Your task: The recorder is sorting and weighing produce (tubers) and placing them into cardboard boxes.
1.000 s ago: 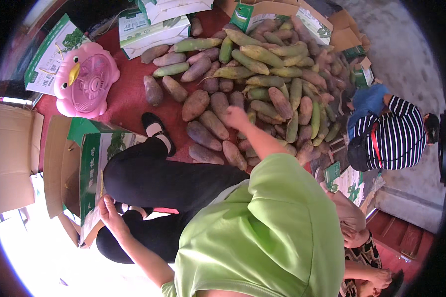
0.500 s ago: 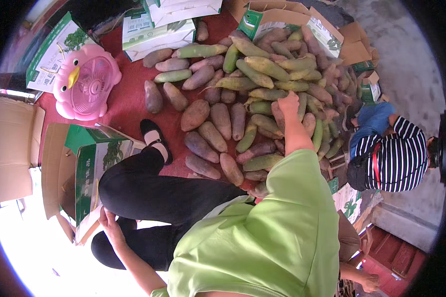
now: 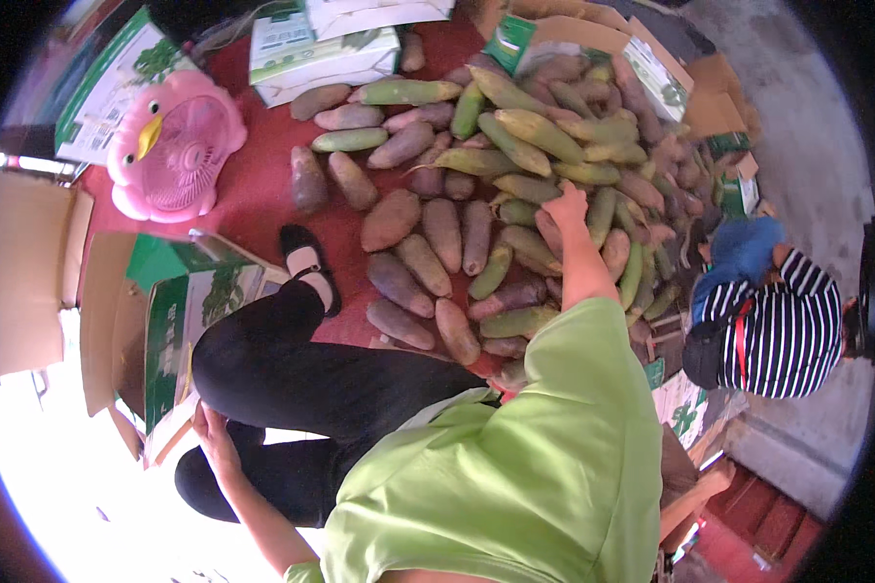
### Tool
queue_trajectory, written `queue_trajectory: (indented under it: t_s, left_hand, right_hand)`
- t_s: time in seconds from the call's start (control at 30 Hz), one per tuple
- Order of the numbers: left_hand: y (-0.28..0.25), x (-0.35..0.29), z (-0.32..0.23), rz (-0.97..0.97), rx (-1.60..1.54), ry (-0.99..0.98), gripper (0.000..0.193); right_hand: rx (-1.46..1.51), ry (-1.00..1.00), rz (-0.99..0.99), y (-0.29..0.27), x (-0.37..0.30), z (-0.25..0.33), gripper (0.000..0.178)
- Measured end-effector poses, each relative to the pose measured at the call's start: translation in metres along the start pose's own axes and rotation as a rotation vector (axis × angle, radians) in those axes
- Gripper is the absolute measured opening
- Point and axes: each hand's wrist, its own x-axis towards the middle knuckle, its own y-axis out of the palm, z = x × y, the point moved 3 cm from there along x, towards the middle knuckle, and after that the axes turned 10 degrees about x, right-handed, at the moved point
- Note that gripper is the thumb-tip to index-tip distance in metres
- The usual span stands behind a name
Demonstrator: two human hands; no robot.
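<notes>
A broad heap of long radishes (image 3: 437, 233), some green and some reddish purple, lies on a red carpet. My right hand (image 3: 568, 206) reaches into the middle of the heap with its fingers curled among green radishes (image 3: 528, 188). Whatever those fingers hold is hidden under the hand. Down at the left, my left hand (image 3: 218, 442) rests between my knee and an open green-and-white carton (image 3: 170, 340). Its fingers are partly hidden, so their grip is unclear.
A pink animal-shaped fan (image 3: 180, 151) stands at the far left. White-and-green boxes (image 3: 323, 63) sit behind the heap, open cartons (image 3: 719, 102) at its back right. A person in a striped top (image 3: 778, 335) sits at the right. Another person's arm (image 3: 695, 497) shows at lower right.
The whole view has shifted slightly. Both my hands keep their places, the right among the radishes and the left beside the carton. At lower right, the other person's arm has changed position.
</notes>
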Motion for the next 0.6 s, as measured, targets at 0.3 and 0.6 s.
queue_trajectory:
  t_s: [0.3, 0.6]
  left_hand:
    - [-0.001, -0.011, -0.039, -0.202, 0.189, 0.079, 0.023]
    - [0.004, -0.072, -0.162, 0.082, -0.469, 0.690, 0.018]
  right_hand:
    - [-0.142, -0.384, -0.017, 0.001, -0.024, 0.010, 0.051]
    - [0.023, -0.139, 0.256, 0.005, -0.060, 0.076, 0.066]
